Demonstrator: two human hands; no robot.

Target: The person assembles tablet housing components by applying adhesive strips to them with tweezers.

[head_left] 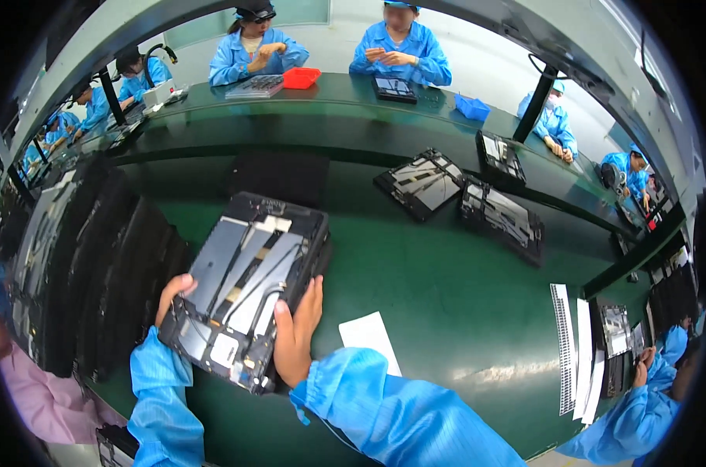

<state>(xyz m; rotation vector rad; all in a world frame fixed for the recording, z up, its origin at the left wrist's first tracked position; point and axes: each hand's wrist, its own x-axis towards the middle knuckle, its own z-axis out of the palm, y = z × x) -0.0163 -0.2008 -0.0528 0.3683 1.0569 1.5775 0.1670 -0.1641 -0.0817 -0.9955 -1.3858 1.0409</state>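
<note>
Black rectangular electronic unit with grey panels and silver strips (248,272) is held tilted above the near left of the dark green, smooth-topped table (446,300). Left hand (171,300) has its left edge, fingers partly curled, some hidden behind; right hand (297,342) clasps the right side, thumb apart from the extended fingers. Progress, as judged: panels and dark cables already sit in the frame, no cover over them; whether inner work remains, cannot tell. Two similar black units with exposed silver innards (421,184) lie far right, uncovered too; a third (501,158) rests on the long green raised ledge (291,124) beyond. Tall stack of black slabs (127,265) at left, sorted or waiting unclear. White paper sheet (372,338) just right of the hands; long white strips (583,358) farther right. Room: blue-smocked co-workers (403,47) across the ledge, red plastic tray (301,77) and blue plastic tray (471,107) before them, pale wall behind; pink sleeve (45,389) near left, another blue-sleeved worker (641,412) near right.
</note>
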